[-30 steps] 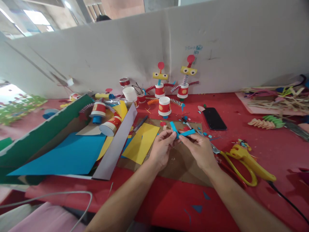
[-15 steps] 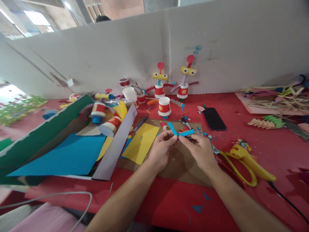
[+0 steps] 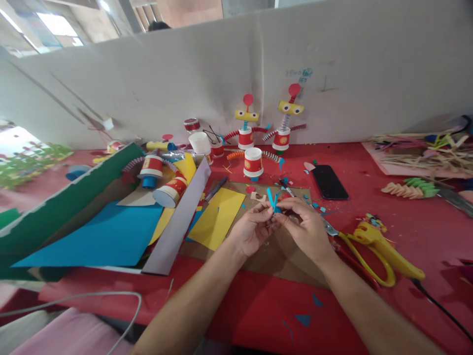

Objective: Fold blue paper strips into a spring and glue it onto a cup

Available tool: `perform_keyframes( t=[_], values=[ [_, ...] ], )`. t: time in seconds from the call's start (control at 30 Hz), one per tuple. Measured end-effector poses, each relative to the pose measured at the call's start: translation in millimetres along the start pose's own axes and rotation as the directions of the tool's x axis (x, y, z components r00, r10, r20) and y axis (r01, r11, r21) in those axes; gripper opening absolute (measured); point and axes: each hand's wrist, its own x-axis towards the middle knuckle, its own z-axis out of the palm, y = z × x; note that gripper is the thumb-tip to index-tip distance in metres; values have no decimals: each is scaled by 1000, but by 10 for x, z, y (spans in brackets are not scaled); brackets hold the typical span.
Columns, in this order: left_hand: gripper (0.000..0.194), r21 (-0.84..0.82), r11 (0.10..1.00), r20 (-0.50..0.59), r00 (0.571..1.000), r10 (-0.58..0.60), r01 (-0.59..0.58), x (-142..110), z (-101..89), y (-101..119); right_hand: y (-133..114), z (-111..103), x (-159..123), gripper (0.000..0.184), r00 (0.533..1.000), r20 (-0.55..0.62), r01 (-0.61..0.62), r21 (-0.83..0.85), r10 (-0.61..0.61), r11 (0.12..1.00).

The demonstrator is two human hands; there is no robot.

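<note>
Blue paper strips [image 3: 274, 198] are pinched between both hands, their free ends pointing up. My left hand [image 3: 254, 224] has thumb and fingers closed on the lower part of the strips. From the other side, my right hand [image 3: 301, 222] grips them too; the fold itself is mostly hidden by fingertips. Beneath the hands lies a brown cardboard sheet [image 3: 269, 266] with paper scraps. Just beyond stands a red-and-white paper cup [image 3: 253, 162] with folded paper arms. A yellow paper sheet [image 3: 217, 219] lies left of my left hand.
Two finished paper-cup figures [image 3: 245, 138] stand against the grey partition [image 3: 185, 84]. On the right are a black phone [image 3: 330, 182], yellow-handled scissors [image 3: 369, 261] and a yellow glue gun [image 3: 388, 249] with its cord. An open green box [image 3: 70, 197] with coloured paper and cup figures sits left.
The blue strips were spread in a wide V; now their free ends stand close together and upright. My right fingers have moved over the right-hand strip.
</note>
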Motion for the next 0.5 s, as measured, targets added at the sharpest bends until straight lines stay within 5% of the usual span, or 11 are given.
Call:
perform_keyframes(
  t=[0.2,0.5],
  values=[
    [20,0,1000,28,1000,-1,1,-9,1,14,30,2,-22,9,989,-17,144,-121,-147,982],
    [21,29,997,-94,993,78,-75,42,28,-11,76,43,-11,26,998,0,-58,14,58,998]
  ],
)
